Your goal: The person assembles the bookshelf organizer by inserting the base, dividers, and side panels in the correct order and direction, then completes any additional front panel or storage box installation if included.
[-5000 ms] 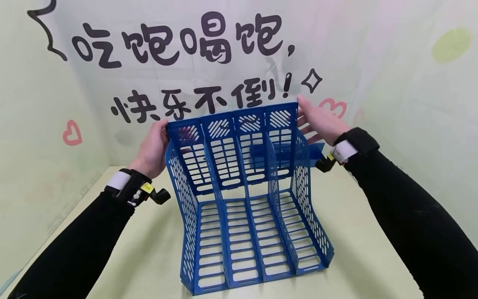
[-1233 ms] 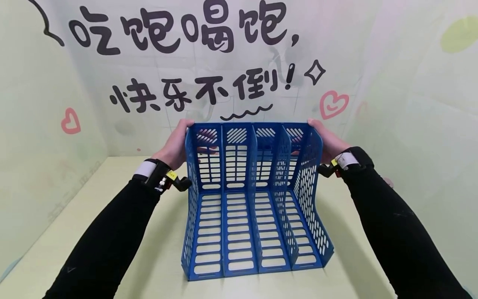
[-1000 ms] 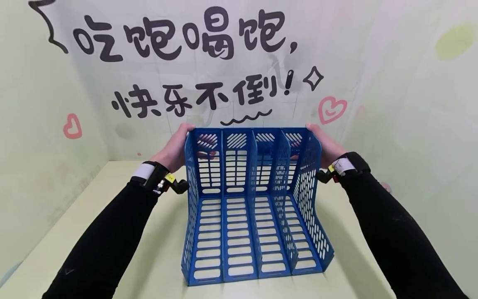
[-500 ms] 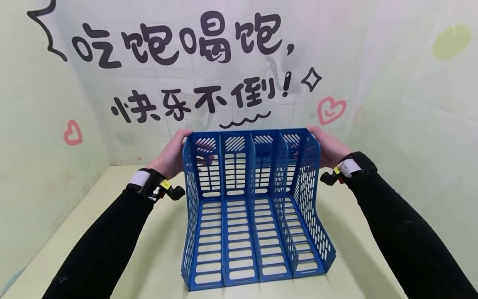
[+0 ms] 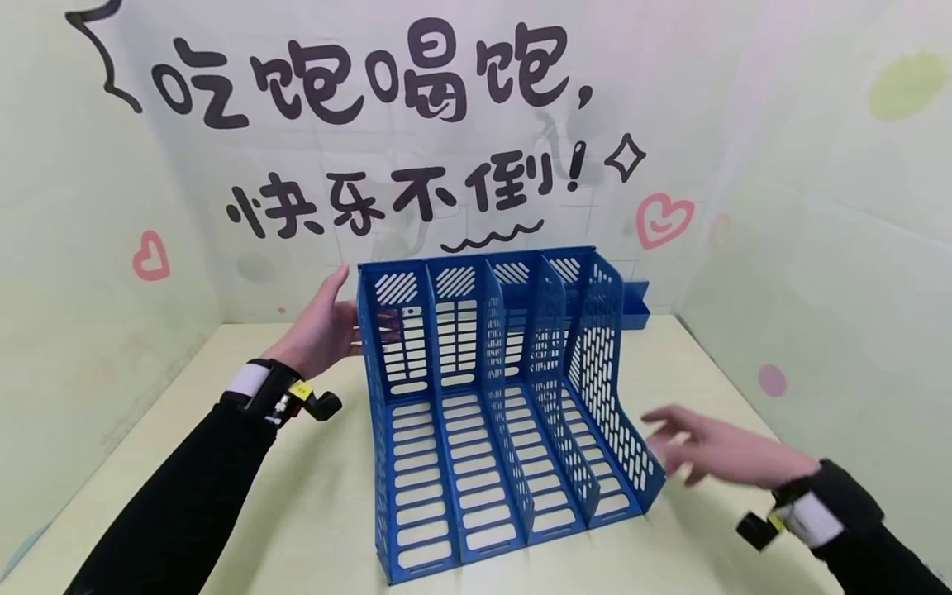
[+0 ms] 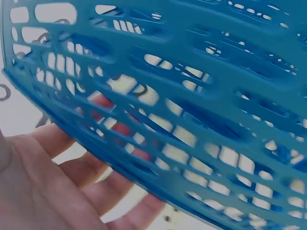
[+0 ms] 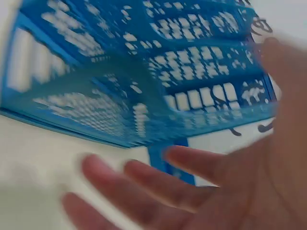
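A blue plastic file rack (image 5: 483, 388) with slotted walls and several upright compartments stands on the table, turned slightly. My left hand (image 5: 316, 330) is at its upper left back edge, thumb raised away from the rim. In the left wrist view, the left fingers (image 6: 112, 191) stretch behind the slotted panel, partly hidden by it. My right hand (image 5: 714, 446) is beside the rack's front right corner, fingers spread and nothing held. Those fingers (image 7: 163, 187) blur below the rack in the right wrist view.
Behind the rack's right side a smaller blue plastic piece (image 5: 635, 306) sticks out, mostly hidden. The pale table (image 5: 297, 496) meets a printed wall sheet (image 5: 476, 165) at the back, with more sheeting at both sides.
My right hand has let go of the rack's top right corner and come down and forward to the right. The left thumb has lifted off the rim. The rack has turned slightly.
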The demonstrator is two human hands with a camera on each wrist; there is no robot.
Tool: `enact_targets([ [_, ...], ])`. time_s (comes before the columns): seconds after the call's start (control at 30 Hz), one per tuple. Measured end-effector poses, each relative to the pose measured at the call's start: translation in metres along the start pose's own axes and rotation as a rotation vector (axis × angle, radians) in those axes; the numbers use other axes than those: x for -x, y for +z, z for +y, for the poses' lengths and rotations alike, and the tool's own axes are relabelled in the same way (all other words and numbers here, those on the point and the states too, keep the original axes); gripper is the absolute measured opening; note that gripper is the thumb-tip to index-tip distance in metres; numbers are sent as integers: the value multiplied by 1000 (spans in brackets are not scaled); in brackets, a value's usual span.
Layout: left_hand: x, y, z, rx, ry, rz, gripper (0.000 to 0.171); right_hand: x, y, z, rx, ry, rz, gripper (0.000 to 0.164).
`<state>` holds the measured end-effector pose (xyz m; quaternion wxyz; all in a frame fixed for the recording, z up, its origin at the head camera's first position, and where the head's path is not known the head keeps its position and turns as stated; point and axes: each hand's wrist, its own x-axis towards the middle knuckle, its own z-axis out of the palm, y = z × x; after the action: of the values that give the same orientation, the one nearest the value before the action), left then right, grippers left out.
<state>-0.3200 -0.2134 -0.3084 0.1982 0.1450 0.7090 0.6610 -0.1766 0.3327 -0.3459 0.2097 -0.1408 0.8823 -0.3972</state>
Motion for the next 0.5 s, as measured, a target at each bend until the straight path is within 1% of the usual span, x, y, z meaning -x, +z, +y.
enact_targets([
  [0.07,5,-6,-14,50,-3,-4,98,5,15,6,40,33,-38,64],
  [0.1,7,-8,-22,67,-3,0,94,5,22,8,71,38,-43,59],
  [0.13,10,-10,-31,87,2,4,89,3,29,9,80,36,-50,52],
  [0.23,19,-13,-56,139,40,21,74,-7,43,16,58,24,-52,31],
  [0.3,24,-14,-69,187,68,38,63,-14,47,22,59,3,-39,22],
  [0.37,29,-14,-78,233,91,41,53,-21,46,26,59,19,-7,20],
  [0.43,32,-17,-87,275,96,24,46,-30,44,28,87,41,47,21],
  [0.5,36,-20,-95,291,98,-10,40,-39,42,29,84,61,96,21],
])
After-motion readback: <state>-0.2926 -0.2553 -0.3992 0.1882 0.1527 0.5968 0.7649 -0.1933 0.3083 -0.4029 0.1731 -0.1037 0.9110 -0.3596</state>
